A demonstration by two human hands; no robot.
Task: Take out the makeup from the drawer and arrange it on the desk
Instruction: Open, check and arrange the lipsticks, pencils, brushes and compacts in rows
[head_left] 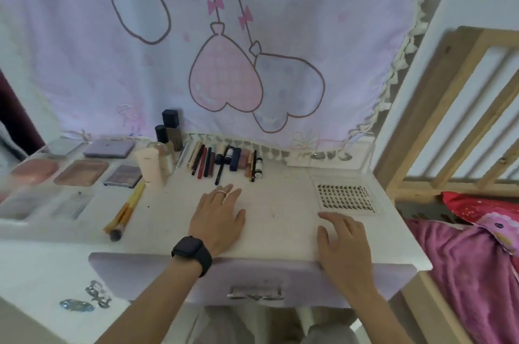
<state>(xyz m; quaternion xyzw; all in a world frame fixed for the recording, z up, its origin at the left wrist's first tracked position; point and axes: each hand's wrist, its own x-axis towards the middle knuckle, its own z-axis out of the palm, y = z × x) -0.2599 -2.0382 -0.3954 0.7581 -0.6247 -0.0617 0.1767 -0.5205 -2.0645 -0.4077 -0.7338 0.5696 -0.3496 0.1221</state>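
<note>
Both hands lie flat on the white desk [275, 211]. My left hand [219, 217], with a ring and a dark watch, rests palm down near the middle. My right hand [344, 239] rests at the front edge, just below a lash tray [345, 194]. A row of pencils and tubes [224, 161] lies at the back. Left of it stand bottles [168, 133] and a cream tube [150, 166]. Palettes [81, 172] and compacts fill the left side, with a yellow brush [126, 208] beside them. The lilac drawer [252, 279] below the desk front is shut.
A pink cartoon cloth [224, 48] hangs behind the desk. A wooden bed frame [455, 119] and pink bedding [477, 253] stand close on the right. Silver bow stickers [92, 296] sit on the desk's lower left front.
</note>
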